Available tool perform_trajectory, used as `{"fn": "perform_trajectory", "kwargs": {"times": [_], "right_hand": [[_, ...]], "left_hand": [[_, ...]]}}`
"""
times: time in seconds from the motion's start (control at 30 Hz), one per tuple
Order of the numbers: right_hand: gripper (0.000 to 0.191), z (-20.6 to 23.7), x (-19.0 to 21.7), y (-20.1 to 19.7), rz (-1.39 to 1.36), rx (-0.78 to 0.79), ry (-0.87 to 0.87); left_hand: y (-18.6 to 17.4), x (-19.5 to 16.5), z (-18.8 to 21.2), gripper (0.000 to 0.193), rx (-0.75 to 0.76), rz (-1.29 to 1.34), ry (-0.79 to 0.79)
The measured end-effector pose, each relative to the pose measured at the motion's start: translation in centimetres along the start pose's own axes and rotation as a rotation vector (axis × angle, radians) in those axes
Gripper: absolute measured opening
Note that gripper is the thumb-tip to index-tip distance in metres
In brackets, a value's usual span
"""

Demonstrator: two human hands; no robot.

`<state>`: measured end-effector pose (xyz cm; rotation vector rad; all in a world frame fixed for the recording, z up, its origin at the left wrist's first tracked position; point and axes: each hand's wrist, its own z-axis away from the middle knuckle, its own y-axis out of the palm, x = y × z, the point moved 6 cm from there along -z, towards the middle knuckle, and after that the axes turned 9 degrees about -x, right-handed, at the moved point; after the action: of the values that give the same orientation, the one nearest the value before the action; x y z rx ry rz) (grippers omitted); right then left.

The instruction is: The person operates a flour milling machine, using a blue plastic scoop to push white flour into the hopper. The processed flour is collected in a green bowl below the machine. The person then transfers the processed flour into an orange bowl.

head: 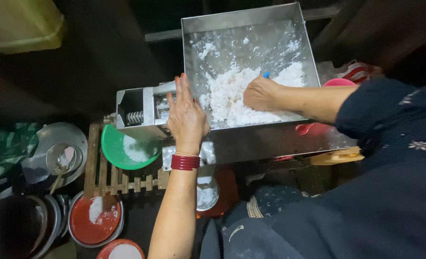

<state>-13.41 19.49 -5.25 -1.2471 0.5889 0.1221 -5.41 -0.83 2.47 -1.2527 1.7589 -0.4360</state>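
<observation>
- Nearest my camera is my own dark, flower-printed sleeve [390,158], filling the lower right; the left forearm with its red bangles [185,162] rises up the middle of the view.
- My left hand [186,112] lies flat, fingers stretched out and together, grasping nothing; it rests on the front left corner of the steel hopper [251,19], where the hopper meets the machine's boxy metal outlet [143,108].
- My right hand [262,93] is curled, knuckles up, pressed into the white crumbly mass [227,98]. Something small and blue [266,75] shows at the fingertips; I cannot tell whether the fingers are clamped on it.
- The white mass sits in the hopper's lower half, directly under and to the left of the right hand, so it lies between the two hands; the right is the one in it. The heap runs roughly crosswise along the hopper's near wall.
- Below the outlet, a green bowl [114,151] holds a little white powder, standing on a wooden slatted rack [122,182].
- Red dishes [86,223] with white powder and steel vessels [64,158] crowd the dim floor at left.
</observation>
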Motion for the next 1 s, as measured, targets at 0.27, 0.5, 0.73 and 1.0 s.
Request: {"fn": "perform_trajectory", "kwargs": {"times": [0.27, 0.5, 0.73, 1.0], "right_hand": [[0.014, 2.3, -4.2, -1.8, 0.031, -0.242, 0.248], [0.014, 1.9, -10.7, -4.5, -0.051, -0.336, 0.575], [0.016, -0.6, -6.3, -1.5, -0.206, -0.108, 0.339], [0.017, 4.1, -10.5, -5.1, -0.066, 0.121, 0.285]], "left_hand": [[1.7, -2.4, 0.4, 0.069, 0.238, -0.225, 0.235], [0.4, -2.3, -0.5, 0.070, 0.190, -0.258, 0.193], [0.7, -2.3, -0.5, 0.071, 0.219, -0.252, 0.150], [1.0, -2.3, -1.4, 0.074, 0.197, -0.239, 0.099]]}}
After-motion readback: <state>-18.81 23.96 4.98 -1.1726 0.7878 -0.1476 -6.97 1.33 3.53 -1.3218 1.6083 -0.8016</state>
